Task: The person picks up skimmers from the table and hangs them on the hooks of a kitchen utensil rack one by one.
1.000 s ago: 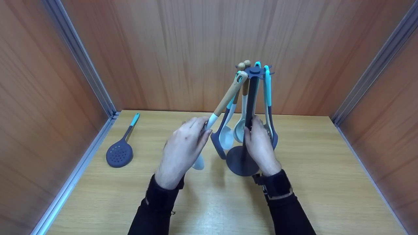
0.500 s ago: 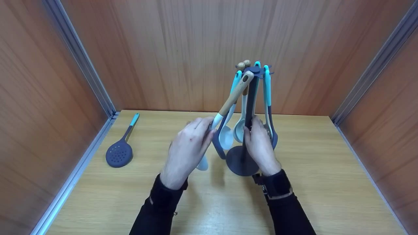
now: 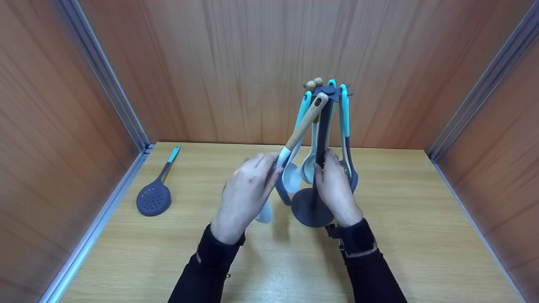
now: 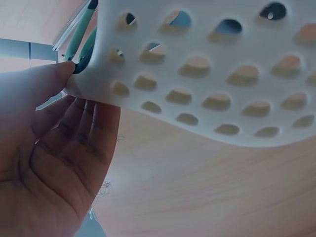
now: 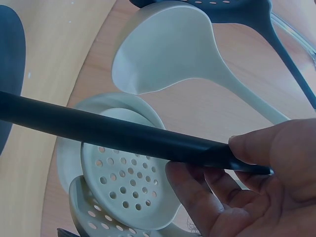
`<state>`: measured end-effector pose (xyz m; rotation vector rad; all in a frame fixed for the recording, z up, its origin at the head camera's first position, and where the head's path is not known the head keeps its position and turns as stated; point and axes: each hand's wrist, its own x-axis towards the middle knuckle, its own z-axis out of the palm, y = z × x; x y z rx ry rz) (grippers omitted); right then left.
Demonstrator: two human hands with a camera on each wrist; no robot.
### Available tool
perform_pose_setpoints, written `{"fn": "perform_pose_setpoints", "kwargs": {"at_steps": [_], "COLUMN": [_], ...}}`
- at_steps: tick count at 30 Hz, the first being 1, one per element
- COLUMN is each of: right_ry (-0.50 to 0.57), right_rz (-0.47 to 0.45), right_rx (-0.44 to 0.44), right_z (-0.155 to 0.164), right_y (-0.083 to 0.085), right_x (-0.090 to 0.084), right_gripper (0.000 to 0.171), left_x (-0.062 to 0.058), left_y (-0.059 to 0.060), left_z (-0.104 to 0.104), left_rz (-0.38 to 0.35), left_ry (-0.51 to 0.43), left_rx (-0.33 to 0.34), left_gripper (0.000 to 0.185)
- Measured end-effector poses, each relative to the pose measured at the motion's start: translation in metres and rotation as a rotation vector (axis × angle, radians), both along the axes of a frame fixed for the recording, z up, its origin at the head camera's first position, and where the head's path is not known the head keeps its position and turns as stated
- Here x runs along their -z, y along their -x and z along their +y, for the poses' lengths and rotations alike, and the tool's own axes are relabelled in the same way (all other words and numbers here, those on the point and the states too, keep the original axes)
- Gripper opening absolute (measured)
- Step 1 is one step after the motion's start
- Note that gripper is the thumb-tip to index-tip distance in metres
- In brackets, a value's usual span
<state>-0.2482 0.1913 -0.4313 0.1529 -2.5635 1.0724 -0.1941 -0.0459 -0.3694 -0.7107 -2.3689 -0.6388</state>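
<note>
My left hand (image 3: 248,189) pinches a skimmer by the pale neck, where the wooden handle (image 3: 309,120) meets it. The white perforated head (image 4: 212,84) fills much of the left wrist view. In the head view the skimmer leans right, and its handle end overlaps the top of the dark utensil stand (image 3: 325,126). My right hand (image 3: 334,185) grips the stand's post (image 5: 98,126) low down, fingers and thumb around it. Several utensils hang from the stand, among them a pale ladle (image 5: 168,49) and a turquoise-handled dark one (image 3: 346,118).
A dark round skimmer (image 3: 153,200) with a turquoise handle lies on the tabletop (image 3: 421,235) at left. The stand's round base (image 3: 309,206) is tilted toward me. Wood-grain panels (image 3: 269,63) wall the back and both sides, with metal profiles (image 3: 113,84) at the corners.
My left hand has moved a little to the right with the skimmer, bringing its handle end over the stand's top. The right hand and the stand look still.
</note>
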Motion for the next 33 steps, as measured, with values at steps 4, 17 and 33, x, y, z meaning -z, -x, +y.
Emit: {"fn": "perform_pose_setpoints", "kwargs": {"at_steps": [4, 17, 33], "right_ry": [-0.007, 0.013, 0.024], "right_rz": [0.006, 0.006, -0.047], "right_rx": [-0.002, -0.001, 0.006], "right_z": [0.0, -0.001, -0.001], "right_y": [0.0, 0.0, -0.001], "right_x": [0.0, 0.0, -0.003], "right_gripper": [0.038, 0.03, 0.034], "left_x": [0.0, 0.006, 0.021], "left_y": [0.0, 0.002, 0.009], "left_z": [0.002, 0.01, 0.03], "left_rz": [0.004, -0.025, -0.105], "left_ry": [-0.002, -0.048, -0.096], "left_rx": [0.0, 0.036, 0.045], "left_gripper": [0.031, 0.031, 0.034]}}
